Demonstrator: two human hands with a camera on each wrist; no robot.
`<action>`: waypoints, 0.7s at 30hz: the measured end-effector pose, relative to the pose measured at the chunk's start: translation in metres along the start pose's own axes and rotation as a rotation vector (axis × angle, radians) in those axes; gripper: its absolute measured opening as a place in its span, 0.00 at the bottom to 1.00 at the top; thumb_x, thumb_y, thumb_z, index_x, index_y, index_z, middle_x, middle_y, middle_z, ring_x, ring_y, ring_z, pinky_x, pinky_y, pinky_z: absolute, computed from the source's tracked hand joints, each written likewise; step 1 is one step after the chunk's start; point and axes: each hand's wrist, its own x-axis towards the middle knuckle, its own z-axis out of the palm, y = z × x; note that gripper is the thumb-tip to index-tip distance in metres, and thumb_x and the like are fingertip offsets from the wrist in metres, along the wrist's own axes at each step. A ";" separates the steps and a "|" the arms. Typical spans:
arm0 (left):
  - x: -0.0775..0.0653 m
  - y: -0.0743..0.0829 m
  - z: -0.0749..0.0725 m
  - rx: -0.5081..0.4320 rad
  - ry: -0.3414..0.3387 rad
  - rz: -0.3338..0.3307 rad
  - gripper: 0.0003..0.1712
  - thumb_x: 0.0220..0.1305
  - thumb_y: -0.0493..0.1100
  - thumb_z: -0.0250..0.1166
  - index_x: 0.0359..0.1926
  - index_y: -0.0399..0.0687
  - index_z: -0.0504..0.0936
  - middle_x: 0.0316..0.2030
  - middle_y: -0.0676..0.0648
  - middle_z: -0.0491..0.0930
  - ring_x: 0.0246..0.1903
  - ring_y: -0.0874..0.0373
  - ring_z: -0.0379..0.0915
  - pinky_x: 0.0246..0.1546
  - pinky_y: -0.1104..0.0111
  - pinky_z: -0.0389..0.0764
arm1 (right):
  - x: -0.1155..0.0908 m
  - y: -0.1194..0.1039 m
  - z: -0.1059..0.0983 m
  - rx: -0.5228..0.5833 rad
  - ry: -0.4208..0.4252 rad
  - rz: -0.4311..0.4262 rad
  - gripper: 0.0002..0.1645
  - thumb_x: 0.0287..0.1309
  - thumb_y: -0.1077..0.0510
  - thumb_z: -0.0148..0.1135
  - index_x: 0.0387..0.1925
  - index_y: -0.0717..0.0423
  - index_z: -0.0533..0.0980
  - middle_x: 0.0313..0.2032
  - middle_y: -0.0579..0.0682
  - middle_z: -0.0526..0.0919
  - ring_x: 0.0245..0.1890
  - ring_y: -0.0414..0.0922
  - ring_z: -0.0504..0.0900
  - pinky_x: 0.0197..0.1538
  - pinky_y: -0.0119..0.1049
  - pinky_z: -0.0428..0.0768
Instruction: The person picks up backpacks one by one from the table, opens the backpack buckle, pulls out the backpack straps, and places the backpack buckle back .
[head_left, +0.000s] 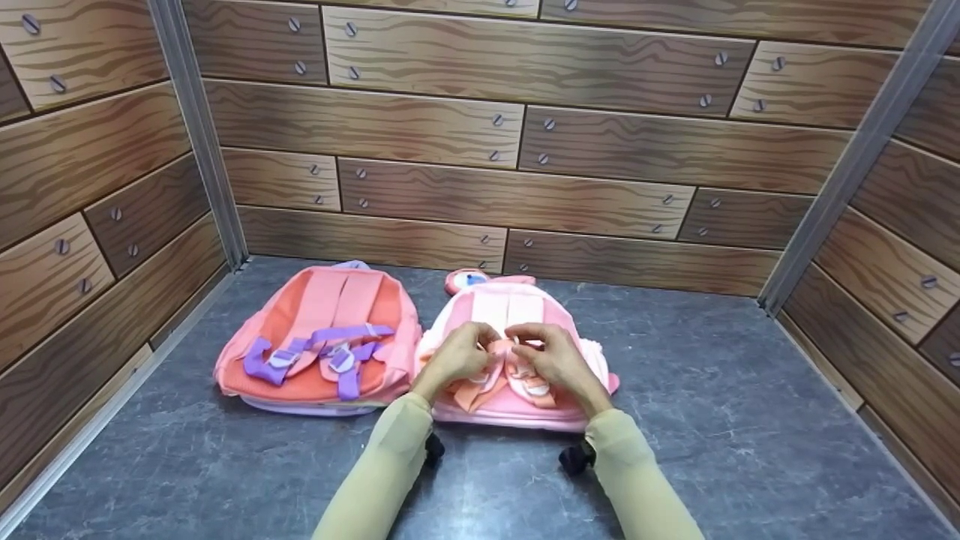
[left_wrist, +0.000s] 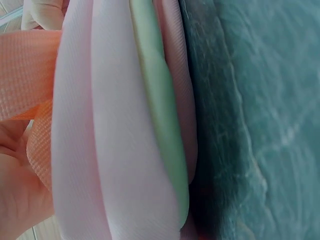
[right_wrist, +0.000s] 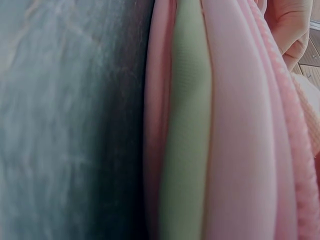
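Note:
A light pink backpack (head_left: 510, 418) lies in front of me with its back panel and shoulder straps facing up. Over its middle, my left hand (head_left: 459, 355) pinches an orange webbing strap (head_left: 501, 346) between thumb and fingers. My right hand (head_left: 556, 355) grips the same orange webbing from the other side, its fingertips close to the left ones. Loose orange ends and pale buckles (head_left: 537, 389) hang below both hands. In the left wrist view, the orange webbing (left_wrist: 27, 75) crosses beside the bag's pale side. The right wrist view is mostly filled by the bag's side (right_wrist: 240, 125), with fingers at its upper right.
Left of it, almost touching, lies a coral backpack (head_left: 300, 300) with purple straps (head_left: 349, 384), also back side up. A round pink piece with an eye (head_left: 469, 280) pokes out behind the pink bag. Wood-patterned walls (head_left: 517, 135) enclose the grey tabletop (head_left: 712, 420).

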 end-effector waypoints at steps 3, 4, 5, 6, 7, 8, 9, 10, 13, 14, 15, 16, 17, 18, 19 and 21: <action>-0.001 0.000 0.000 -0.011 -0.017 -0.018 0.07 0.59 0.35 0.66 0.40 0.40 0.85 0.26 0.49 0.78 0.22 0.64 0.69 0.19 0.76 0.71 | 0.000 0.001 -0.001 0.003 -0.014 0.002 0.17 0.61 0.66 0.62 0.52 0.61 0.80 0.52 0.58 0.84 0.54 0.53 0.81 0.56 0.43 0.80; -0.001 0.000 0.000 -0.009 -0.021 -0.022 0.07 0.61 0.37 0.66 0.40 0.41 0.85 0.25 0.51 0.77 0.21 0.64 0.69 0.19 0.76 0.71 | 0.000 0.001 -0.002 0.006 -0.016 0.007 0.18 0.61 0.66 0.62 0.53 0.61 0.80 0.52 0.58 0.83 0.54 0.53 0.81 0.56 0.43 0.80; -0.001 0.000 0.000 -0.010 -0.022 -0.027 0.08 0.63 0.40 0.65 0.40 0.42 0.85 0.25 0.52 0.76 0.21 0.65 0.69 0.19 0.76 0.71 | 0.000 0.001 -0.002 0.015 -0.019 0.012 0.18 0.61 0.66 0.62 0.53 0.61 0.80 0.52 0.58 0.83 0.54 0.53 0.82 0.55 0.44 0.80; -0.001 -0.001 0.000 -0.016 -0.023 -0.031 0.10 0.65 0.43 0.64 0.40 0.42 0.85 0.24 0.53 0.76 0.20 0.65 0.69 0.19 0.76 0.71 | 0.000 0.001 -0.003 0.018 -0.020 0.013 0.18 0.61 0.66 0.62 0.53 0.61 0.79 0.52 0.58 0.83 0.54 0.53 0.82 0.56 0.44 0.79; -0.001 -0.001 0.000 -0.018 -0.021 -0.033 0.12 0.66 0.46 0.63 0.40 0.42 0.86 0.23 0.53 0.76 0.20 0.65 0.69 0.19 0.76 0.70 | 0.000 0.001 -0.003 0.018 -0.021 0.006 0.19 0.61 0.66 0.62 0.54 0.61 0.79 0.52 0.58 0.83 0.54 0.53 0.81 0.56 0.45 0.79; 0.000 -0.001 0.000 -0.019 -0.015 -0.032 0.13 0.68 0.47 0.62 0.40 0.42 0.86 0.22 0.53 0.76 0.20 0.65 0.68 0.19 0.76 0.70 | 0.000 0.001 -0.004 0.026 -0.020 0.003 0.19 0.60 0.66 0.63 0.54 0.62 0.79 0.52 0.58 0.83 0.54 0.53 0.81 0.57 0.45 0.79; 0.000 -0.001 0.000 -0.022 -0.010 -0.031 0.15 0.69 0.48 0.61 0.40 0.41 0.86 0.22 0.52 0.76 0.20 0.66 0.68 0.18 0.76 0.69 | 0.000 0.001 -0.004 0.032 -0.017 -0.005 0.20 0.60 0.67 0.63 0.54 0.62 0.78 0.52 0.59 0.83 0.55 0.54 0.81 0.58 0.46 0.78; 0.000 -0.001 0.001 -0.021 -0.002 -0.028 0.15 0.69 0.47 0.60 0.40 0.40 0.86 0.21 0.51 0.76 0.19 0.66 0.68 0.18 0.76 0.69 | 0.000 0.001 -0.004 0.039 -0.017 -0.013 0.20 0.59 0.68 0.62 0.54 0.63 0.78 0.52 0.60 0.83 0.55 0.54 0.80 0.59 0.46 0.77; 0.000 -0.002 0.001 -0.044 0.015 -0.031 0.15 0.70 0.45 0.59 0.39 0.38 0.85 0.20 0.50 0.76 0.18 0.65 0.68 0.17 0.76 0.69 | 0.000 0.002 -0.005 0.051 -0.016 -0.027 0.20 0.59 0.70 0.62 0.54 0.66 0.77 0.51 0.61 0.83 0.56 0.55 0.79 0.62 0.48 0.75; 0.000 -0.002 0.001 -0.049 0.020 -0.031 0.14 0.69 0.44 0.59 0.37 0.38 0.85 0.20 0.50 0.75 0.18 0.65 0.68 0.16 0.76 0.69 | 0.000 0.002 -0.006 0.055 -0.015 -0.020 0.20 0.58 0.70 0.62 0.54 0.66 0.77 0.51 0.61 0.83 0.56 0.55 0.79 0.62 0.48 0.75; 0.000 -0.002 0.001 -0.046 0.025 -0.031 0.13 0.69 0.44 0.59 0.36 0.38 0.85 0.20 0.51 0.75 0.18 0.65 0.68 0.16 0.75 0.69 | -0.001 0.002 -0.006 0.054 -0.015 -0.012 0.20 0.58 0.70 0.62 0.54 0.67 0.77 0.51 0.61 0.83 0.56 0.55 0.80 0.61 0.48 0.76; 0.000 -0.002 0.001 -0.039 0.033 -0.028 0.12 0.68 0.43 0.60 0.35 0.39 0.84 0.20 0.51 0.75 0.18 0.65 0.68 0.17 0.75 0.69 | -0.001 0.002 -0.007 0.050 -0.016 -0.006 0.20 0.58 0.70 0.62 0.53 0.66 0.78 0.51 0.60 0.83 0.55 0.55 0.80 0.61 0.47 0.76; 0.000 -0.001 0.001 -0.032 0.039 -0.026 0.11 0.68 0.42 0.60 0.33 0.40 0.84 0.20 0.52 0.75 0.18 0.66 0.68 0.17 0.75 0.69 | -0.001 0.001 -0.007 0.044 -0.018 0.001 0.19 0.58 0.70 0.62 0.53 0.66 0.78 0.51 0.60 0.83 0.55 0.55 0.81 0.60 0.47 0.77; 0.000 -0.001 0.001 -0.024 0.046 -0.020 0.10 0.67 0.41 0.61 0.32 0.41 0.83 0.20 0.52 0.75 0.18 0.66 0.68 0.18 0.75 0.69 | -0.001 0.001 -0.008 0.038 -0.022 0.007 0.19 0.58 0.70 0.62 0.53 0.66 0.78 0.51 0.60 0.83 0.54 0.54 0.81 0.59 0.46 0.77; 0.000 -0.001 0.001 -0.014 0.051 -0.015 0.09 0.67 0.41 0.61 0.31 0.42 0.83 0.20 0.51 0.75 0.18 0.65 0.68 0.18 0.75 0.69 | -0.001 0.001 -0.008 0.033 -0.027 0.010 0.19 0.58 0.69 0.62 0.53 0.66 0.78 0.52 0.60 0.83 0.54 0.54 0.81 0.59 0.46 0.77; -0.001 0.000 0.001 -0.003 0.057 -0.006 0.08 0.66 0.39 0.61 0.31 0.42 0.83 0.21 0.50 0.76 0.19 0.65 0.68 0.19 0.75 0.69 | -0.001 0.001 -0.009 0.026 -0.034 0.014 0.19 0.58 0.69 0.62 0.53 0.64 0.79 0.52 0.60 0.83 0.54 0.55 0.81 0.58 0.46 0.78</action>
